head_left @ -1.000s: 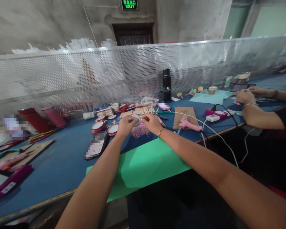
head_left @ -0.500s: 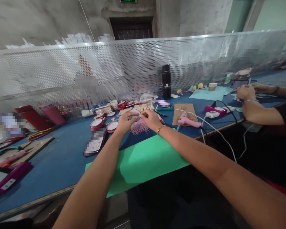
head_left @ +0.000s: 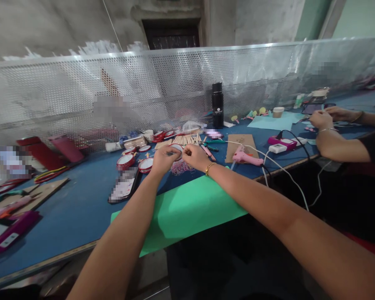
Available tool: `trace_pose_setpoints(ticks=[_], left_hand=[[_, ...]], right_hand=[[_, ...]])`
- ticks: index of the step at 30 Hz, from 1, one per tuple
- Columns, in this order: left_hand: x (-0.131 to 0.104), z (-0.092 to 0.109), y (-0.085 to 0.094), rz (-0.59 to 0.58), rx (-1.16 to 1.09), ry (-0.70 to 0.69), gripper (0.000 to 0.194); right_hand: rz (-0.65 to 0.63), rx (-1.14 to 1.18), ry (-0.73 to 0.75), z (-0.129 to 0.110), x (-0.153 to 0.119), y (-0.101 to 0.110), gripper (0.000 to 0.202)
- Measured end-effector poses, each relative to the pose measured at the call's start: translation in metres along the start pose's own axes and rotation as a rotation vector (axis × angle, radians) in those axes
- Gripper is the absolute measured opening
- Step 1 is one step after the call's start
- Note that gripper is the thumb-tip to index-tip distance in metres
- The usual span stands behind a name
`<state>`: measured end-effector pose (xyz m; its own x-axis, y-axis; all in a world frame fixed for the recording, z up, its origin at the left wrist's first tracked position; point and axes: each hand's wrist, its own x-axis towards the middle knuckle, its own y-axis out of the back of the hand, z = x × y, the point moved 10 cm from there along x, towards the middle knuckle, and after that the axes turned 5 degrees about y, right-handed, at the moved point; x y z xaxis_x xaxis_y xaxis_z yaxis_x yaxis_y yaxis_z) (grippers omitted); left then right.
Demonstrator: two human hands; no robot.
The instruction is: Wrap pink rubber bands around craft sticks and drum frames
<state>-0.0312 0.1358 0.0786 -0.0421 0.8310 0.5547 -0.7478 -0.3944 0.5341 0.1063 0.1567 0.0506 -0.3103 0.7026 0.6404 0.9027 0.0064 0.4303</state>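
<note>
A round red-rimmed white piece [head_left: 176, 147] is between my hands above the blue table. My left hand [head_left: 163, 159] is closed round its left side. Pinched at its right side, my right hand [head_left: 195, 157] hides whatever is between its fingertips. Just below lies a heap of pink and purple loops [head_left: 180, 167]. A green sheet [head_left: 187, 214] lies under my forearms at the table's front edge. Similar red-rimmed discs [head_left: 146, 165] and a phone [head_left: 123, 186] rest left of my hands.
Right of my hands are pliers [head_left: 214, 143], a pink glue gun [head_left: 247, 157] on cardboard [head_left: 234, 145], a purple power strip [head_left: 281, 143] and white cables. A black bottle [head_left: 218, 106] stands behind. Another person's hands [head_left: 323, 119] work at the right.
My right hand has shifted slightly left over the round piece, covering more of its right side. The view has tilted slightly.
</note>
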Motion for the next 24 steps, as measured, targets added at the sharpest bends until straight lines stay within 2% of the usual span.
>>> trace_pose_setpoints(ticks=[5,8,10,15,21,24], left_hand=[[0.001,-0.009,0.008,0.072,0.037,0.052,0.013],[0.001,-0.006,0.008,0.072,0.085,0.051,0.013],[0.000,-0.003,0.007,0.063,0.109,0.053,0.013],[0.000,-0.005,0.008,0.072,0.120,0.084,0.016],[0.002,-0.008,0.003,0.042,0.109,0.056,0.014],[0.002,-0.006,0.002,0.043,0.117,0.044,0.012]], right_hand=[[0.025,0.028,0.006,-0.001,0.001,0.001,0.011],[0.093,0.171,-0.081,0.007,0.002,0.006,0.015],[0.094,0.333,-0.184,0.016,0.002,0.001,0.015],[-0.060,0.758,-0.453,0.023,-0.007,-0.027,0.011],[-0.175,1.233,-0.454,-0.003,-0.007,-0.025,0.014],[-0.212,1.263,-0.479,-0.002,-0.008,-0.024,0.009]])
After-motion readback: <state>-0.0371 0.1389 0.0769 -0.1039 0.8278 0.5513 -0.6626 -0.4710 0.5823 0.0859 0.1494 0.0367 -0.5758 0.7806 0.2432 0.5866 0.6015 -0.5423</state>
